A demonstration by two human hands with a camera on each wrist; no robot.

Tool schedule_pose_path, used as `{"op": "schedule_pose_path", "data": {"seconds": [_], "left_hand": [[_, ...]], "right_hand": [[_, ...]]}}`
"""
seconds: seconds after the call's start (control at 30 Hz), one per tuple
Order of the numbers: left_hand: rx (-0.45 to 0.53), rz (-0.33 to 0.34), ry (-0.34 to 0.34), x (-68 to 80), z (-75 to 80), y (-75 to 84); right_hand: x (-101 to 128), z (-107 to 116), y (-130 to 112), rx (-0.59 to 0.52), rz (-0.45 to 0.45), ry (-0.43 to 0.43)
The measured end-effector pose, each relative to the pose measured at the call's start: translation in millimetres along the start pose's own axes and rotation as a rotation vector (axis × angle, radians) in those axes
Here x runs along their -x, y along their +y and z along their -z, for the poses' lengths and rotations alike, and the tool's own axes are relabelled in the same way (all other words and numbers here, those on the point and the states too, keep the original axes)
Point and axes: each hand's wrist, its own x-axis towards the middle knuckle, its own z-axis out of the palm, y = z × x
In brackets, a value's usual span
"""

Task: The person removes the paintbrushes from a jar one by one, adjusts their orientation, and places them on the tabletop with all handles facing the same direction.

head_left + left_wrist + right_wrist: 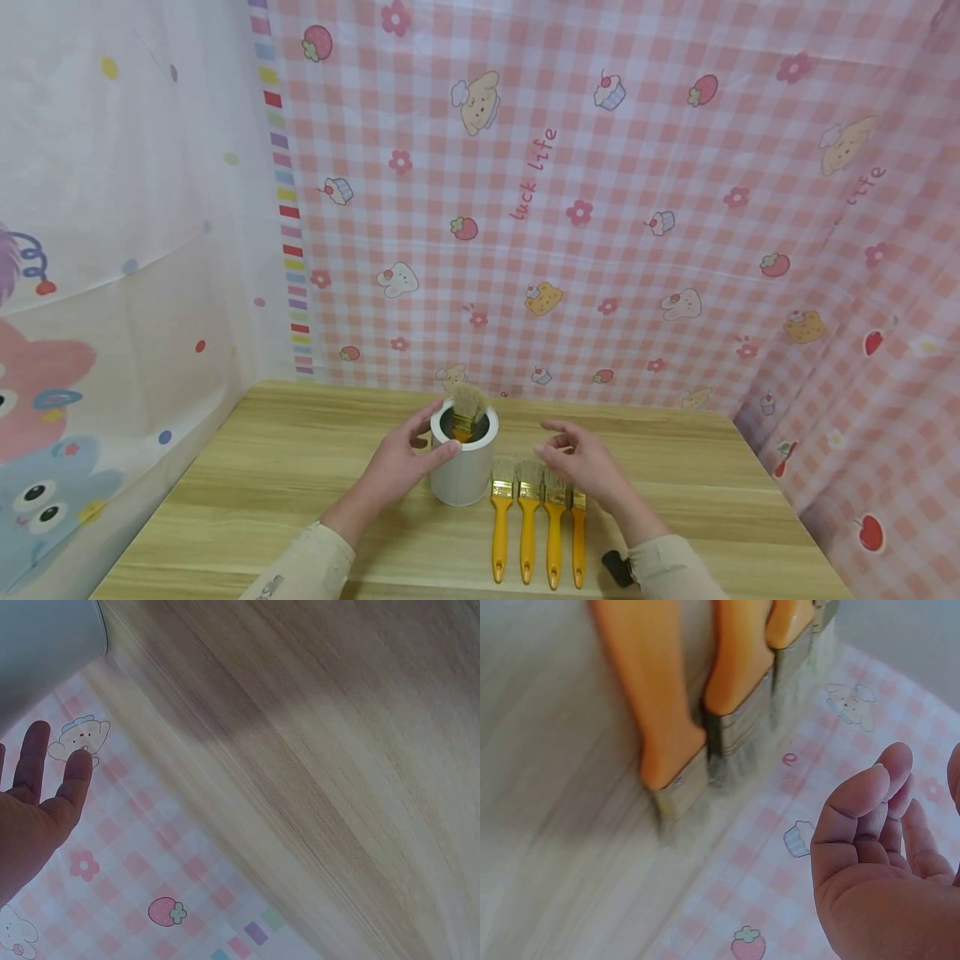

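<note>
Low centre of frame: left hand [397, 467] touching white cup [463, 462], fingers loose, thumb on the rim, a brush [468, 410] standing inside; just right, four yellow brushes [536, 521] in a row; right hand [581, 462] hovering above, fingers relaxed, empty.

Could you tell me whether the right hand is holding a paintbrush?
No, the right hand hovers open above the four paintbrushes lying on the table, gripping none.
</note>
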Motion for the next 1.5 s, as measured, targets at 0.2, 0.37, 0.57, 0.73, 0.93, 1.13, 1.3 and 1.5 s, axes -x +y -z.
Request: {"op": "schedule_pose_path", "data": {"seconds": [0.2,0.37,0.57,0.73,0.93,1.13,1.3,1.5], "left_hand": [[0.002,0.001,0.005,-0.5,-0.6,0.1],[-0.002,0.000,0.005,0.2,-1.2,0.7],[-0.002,0.001,0.005,-0.2,-0.8,0.2],[-0.004,-0.006,0.002,-0.1,-0.5,-0.1],[-0.003,-0.006,0.000,0.7,-0.3,0.5],[0.004,-0.009,-0.002,0.3,-0.8,0.0],[0.001,-0.004,-0.003,0.2,-0.6,0.3],[0.003,-0.004,-0.004,1.1,-0.3,0.8]], "right_hand": [[-2,-4,-6,-0.001,0.011,0.001],[-3,-7,-10,-0.001,0.024,-0.005],[-2,-9,-15,-0.011,0.031,-0.010],[-3,-11,-19,-0.017,0.044,-0.005],[-3,-13,-24,-0.037,0.047,-0.013],[-3,-15,-29,-0.042,0.058,-0.020],[-3,-15,-32,-0.050,0.066,-0.038],[-2,-17,-38,-0.055,0.071,-0.052]]}}
